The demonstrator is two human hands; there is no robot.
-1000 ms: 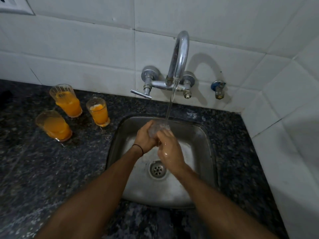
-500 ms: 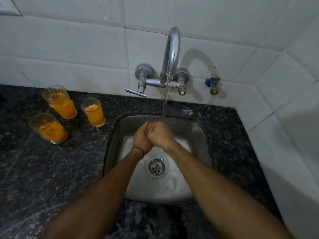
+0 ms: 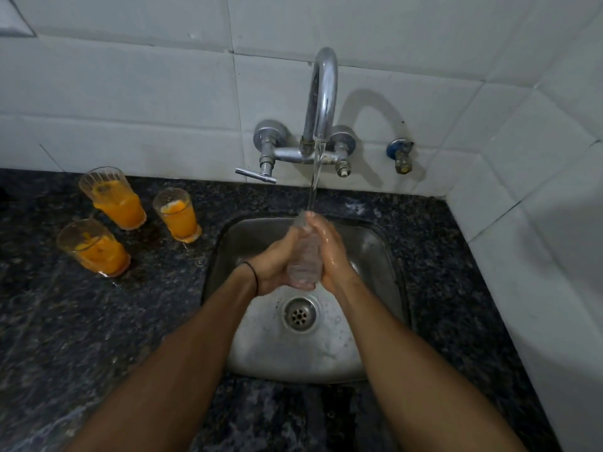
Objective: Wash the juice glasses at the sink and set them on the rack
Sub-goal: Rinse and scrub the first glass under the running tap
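Three glasses of orange juice stand on the dark table, left of the sink (image 3: 385, 256): one far back (image 3: 114, 199), one near (image 3: 94, 247), and one closest to the sink (image 3: 177, 215). Over the sink, both hands hold a clear empty glass (image 3: 303, 259) between them. The left hand (image 3: 272, 264) has its fingers wrapped round the glass's left side. The right hand (image 3: 329, 252) grips its right side, wet. Water runs from the tap (image 3: 323, 96) onto the glass's far end.

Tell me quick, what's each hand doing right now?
Left hand: grips the glass.
Right hand: grips the same glass, under the tap's water.
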